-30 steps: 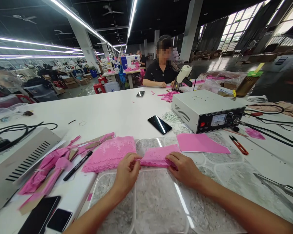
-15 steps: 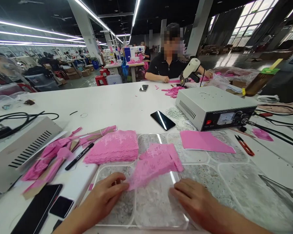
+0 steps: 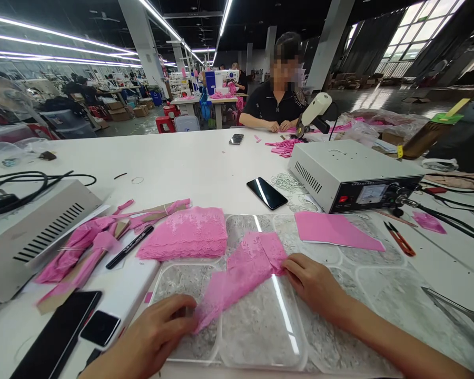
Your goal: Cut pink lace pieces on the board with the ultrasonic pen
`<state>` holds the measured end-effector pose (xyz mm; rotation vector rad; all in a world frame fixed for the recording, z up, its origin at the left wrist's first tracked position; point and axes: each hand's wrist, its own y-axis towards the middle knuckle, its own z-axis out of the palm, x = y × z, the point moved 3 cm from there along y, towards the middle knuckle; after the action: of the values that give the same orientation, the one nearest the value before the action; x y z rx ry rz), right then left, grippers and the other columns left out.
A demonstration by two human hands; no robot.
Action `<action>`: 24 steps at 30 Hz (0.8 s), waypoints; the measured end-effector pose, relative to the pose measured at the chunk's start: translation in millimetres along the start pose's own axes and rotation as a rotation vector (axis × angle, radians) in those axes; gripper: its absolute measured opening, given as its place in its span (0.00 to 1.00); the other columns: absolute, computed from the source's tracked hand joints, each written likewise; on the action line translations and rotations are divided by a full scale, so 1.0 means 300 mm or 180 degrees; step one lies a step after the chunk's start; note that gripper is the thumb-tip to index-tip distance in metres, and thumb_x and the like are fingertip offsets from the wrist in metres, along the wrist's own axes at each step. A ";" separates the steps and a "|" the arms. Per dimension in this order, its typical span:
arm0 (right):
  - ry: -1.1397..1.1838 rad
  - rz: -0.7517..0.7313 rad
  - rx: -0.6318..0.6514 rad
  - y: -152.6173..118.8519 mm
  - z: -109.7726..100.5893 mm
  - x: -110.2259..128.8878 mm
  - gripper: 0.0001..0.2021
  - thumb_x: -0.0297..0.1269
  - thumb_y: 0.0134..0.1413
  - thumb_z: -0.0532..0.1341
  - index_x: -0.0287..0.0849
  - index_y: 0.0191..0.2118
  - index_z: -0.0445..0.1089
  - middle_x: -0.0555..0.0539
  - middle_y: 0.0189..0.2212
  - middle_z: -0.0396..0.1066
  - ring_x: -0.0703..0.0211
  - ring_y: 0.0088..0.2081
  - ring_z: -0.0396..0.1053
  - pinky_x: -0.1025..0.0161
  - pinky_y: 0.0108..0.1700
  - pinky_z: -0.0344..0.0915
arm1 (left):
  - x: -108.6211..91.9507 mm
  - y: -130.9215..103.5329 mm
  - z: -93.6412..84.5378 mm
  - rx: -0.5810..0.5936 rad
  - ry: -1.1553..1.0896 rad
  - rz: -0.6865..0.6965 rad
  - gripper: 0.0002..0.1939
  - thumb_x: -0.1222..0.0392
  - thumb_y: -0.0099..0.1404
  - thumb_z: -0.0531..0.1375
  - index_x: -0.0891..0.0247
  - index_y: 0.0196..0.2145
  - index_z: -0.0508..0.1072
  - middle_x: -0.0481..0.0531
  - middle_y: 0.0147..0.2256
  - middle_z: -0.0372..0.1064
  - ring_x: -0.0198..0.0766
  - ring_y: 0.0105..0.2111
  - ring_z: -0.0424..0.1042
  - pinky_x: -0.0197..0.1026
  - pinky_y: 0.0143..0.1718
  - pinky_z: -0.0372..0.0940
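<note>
A thin pink lace piece (image 3: 243, 273) lies slantwise over a clear plastic sheet with rounded panels (image 3: 260, 337). My left hand (image 3: 161, 321) has its fingers closed on the piece's lower left tip. At the right edge, where the lace is folded over, my right hand (image 3: 310, 279) pinches it between thumb and fingers. Just behind and to the left is a stack of pink lace pieces (image 3: 185, 234) with scalloped edges. A flat pink panel (image 3: 335, 230) rests on the sheet at the back right.
Left are a black marker (image 3: 129, 247), bundled pink fabric (image 3: 79, 247), phone (image 3: 100, 327) and grey box (image 3: 35, 226). Beyond lie a black phone (image 3: 266, 192) and control box (image 3: 357, 168). Right are red-handled snips (image 3: 400, 239) and a pointed metal tool (image 3: 458, 308). A co-worker (image 3: 276, 100) sits opposite.
My right hand has moved up from the plastic sheet to the lace's right edge. My left hand has drawn the lace tip down and left. The co-worker's hands have come together.
</note>
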<state>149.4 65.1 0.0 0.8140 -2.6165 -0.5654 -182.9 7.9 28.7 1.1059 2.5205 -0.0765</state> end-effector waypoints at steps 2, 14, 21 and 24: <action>0.0011 0.0146 0.0026 -0.019 -0.009 -0.028 0.13 0.23 0.60 0.50 0.41 0.35 0.70 0.45 0.31 0.74 0.57 0.30 0.73 0.63 0.28 0.69 | 0.024 -0.037 0.005 0.0026 0.0162 0.0020 0.18 0.71 0.71 0.46 0.55 0.46 0.72 0.55 0.51 0.66 0.38 0.46 0.71 0.36 0.45 0.68; 0.1221 -0.0307 0.0573 -0.033 -0.079 0.126 0.09 0.28 0.61 0.55 0.44 0.43 0.69 0.45 0.36 0.72 0.60 0.35 0.71 0.64 0.36 0.70 | -0.080 0.102 0.003 0.0103 0.0510 0.0566 0.18 0.66 0.71 0.51 0.59 0.57 0.67 0.56 0.58 0.66 0.47 0.59 0.65 0.53 0.58 0.64; 0.1324 -0.0222 0.0878 -0.069 -0.052 0.132 0.09 0.26 0.61 0.54 0.44 0.36 0.70 0.46 0.32 0.71 0.60 0.33 0.71 0.64 0.34 0.69 | -0.067 0.116 0.046 -0.0082 0.0658 0.0365 0.15 0.65 0.73 0.51 0.62 0.53 0.70 0.59 0.56 0.69 0.49 0.58 0.66 0.55 0.56 0.65; 0.1137 -0.0148 0.0617 -0.035 -0.057 0.077 0.10 0.26 0.61 0.53 0.44 0.40 0.70 0.46 0.34 0.72 0.60 0.33 0.72 0.64 0.34 0.70 | -0.073 0.123 0.033 -0.0504 0.0517 0.0335 0.13 0.67 0.73 0.49 0.63 0.48 0.71 0.58 0.50 0.72 0.45 0.51 0.71 0.49 0.51 0.68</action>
<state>143.6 38.8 14.6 0.9395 -2.3494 -0.1577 -139.7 16.0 31.4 1.2205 2.5504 0.2465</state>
